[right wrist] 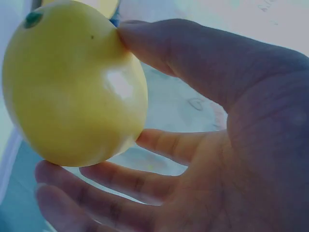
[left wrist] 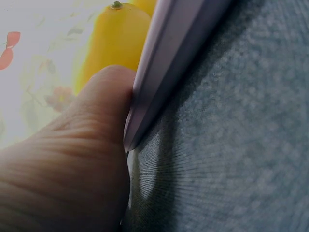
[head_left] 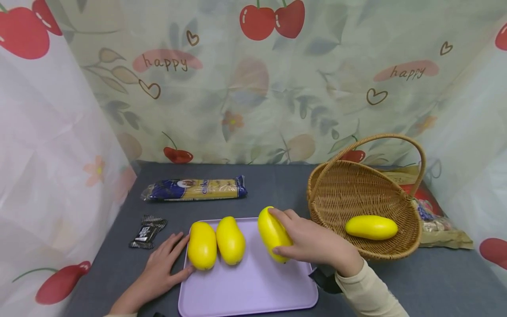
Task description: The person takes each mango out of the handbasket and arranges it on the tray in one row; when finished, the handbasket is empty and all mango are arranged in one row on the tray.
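Yellow fruit (head_left: 273, 237) gripped by right hand (head_left: 314, 242), green stub (right wrist: 33, 20) clear only from right wrist, left hand (head_left: 161, 262) outstretched

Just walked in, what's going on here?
A person's right hand grips a yellow fruit over the right side of a lilac tray. The left hand touches the tray's left edge. Two similar fruits lie on the tray, and a fourth one sits in the wicker basket to the right.
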Action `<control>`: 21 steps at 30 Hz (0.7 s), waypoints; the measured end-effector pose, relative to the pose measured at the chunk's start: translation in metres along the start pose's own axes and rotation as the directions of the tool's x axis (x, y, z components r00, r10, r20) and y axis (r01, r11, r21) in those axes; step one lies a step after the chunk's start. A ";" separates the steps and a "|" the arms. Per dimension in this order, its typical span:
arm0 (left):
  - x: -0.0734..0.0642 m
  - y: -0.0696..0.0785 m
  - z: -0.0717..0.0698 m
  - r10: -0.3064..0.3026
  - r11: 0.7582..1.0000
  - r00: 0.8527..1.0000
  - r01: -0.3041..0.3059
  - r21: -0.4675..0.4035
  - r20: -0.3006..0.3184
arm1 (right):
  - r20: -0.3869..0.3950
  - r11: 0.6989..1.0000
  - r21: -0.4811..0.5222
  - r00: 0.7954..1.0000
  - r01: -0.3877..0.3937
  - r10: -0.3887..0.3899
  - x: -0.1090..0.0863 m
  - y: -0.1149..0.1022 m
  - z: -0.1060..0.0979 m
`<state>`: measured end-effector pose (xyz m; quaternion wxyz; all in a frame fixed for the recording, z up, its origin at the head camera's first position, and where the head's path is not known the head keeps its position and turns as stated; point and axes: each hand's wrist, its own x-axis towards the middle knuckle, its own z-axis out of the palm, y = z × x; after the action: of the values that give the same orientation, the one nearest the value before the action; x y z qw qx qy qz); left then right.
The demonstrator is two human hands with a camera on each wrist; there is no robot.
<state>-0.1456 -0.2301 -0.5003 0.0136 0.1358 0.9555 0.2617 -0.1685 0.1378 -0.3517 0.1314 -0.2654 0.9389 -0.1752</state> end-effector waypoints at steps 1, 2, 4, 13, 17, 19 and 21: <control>0.000 0.000 0.000 0.000 1.000 1.000 0.000 0.001 0.000 | 0.008 1.000 0.008 1.000 -0.006 0.005 0.003 0.000 0.004; 0.000 0.000 0.000 0.000 1.000 1.000 0.000 0.001 0.001 | 0.018 1.000 0.020 1.000 -0.009 0.009 0.005 0.001 0.007; 0.000 0.001 -0.001 0.002 1.000 1.000 -0.002 0.001 0.001 | 0.031 0.999 0.036 0.999 -0.015 0.014 0.010 0.002 0.014; 0.000 0.000 0.000 -0.005 1.000 1.000 0.005 0.005 0.006 | -0.008 1.000 0.005 1.000 -0.013 0.013 0.027 0.005 0.042; 0.000 0.000 0.000 -0.003 1.000 1.000 0.003 0.004 0.004 | -0.019 1.000 -0.001 1.000 -0.023 0.023 0.032 0.007 0.048; 0.000 0.000 0.000 -0.001 1.000 1.000 0.001 0.005 0.003 | -0.016 0.999 0.003 0.999 -0.032 0.032 0.035 0.007 0.050; 0.000 -0.001 0.000 -0.003 1.000 1.000 0.003 0.008 0.005 | -0.015 0.999 0.013 0.999 -0.038 0.039 0.038 0.008 0.051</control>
<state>-0.1456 -0.2306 -0.5010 0.0159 0.1351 0.9566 0.2576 -0.1856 0.1105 -0.4070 0.1292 -0.2451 0.9437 -0.1806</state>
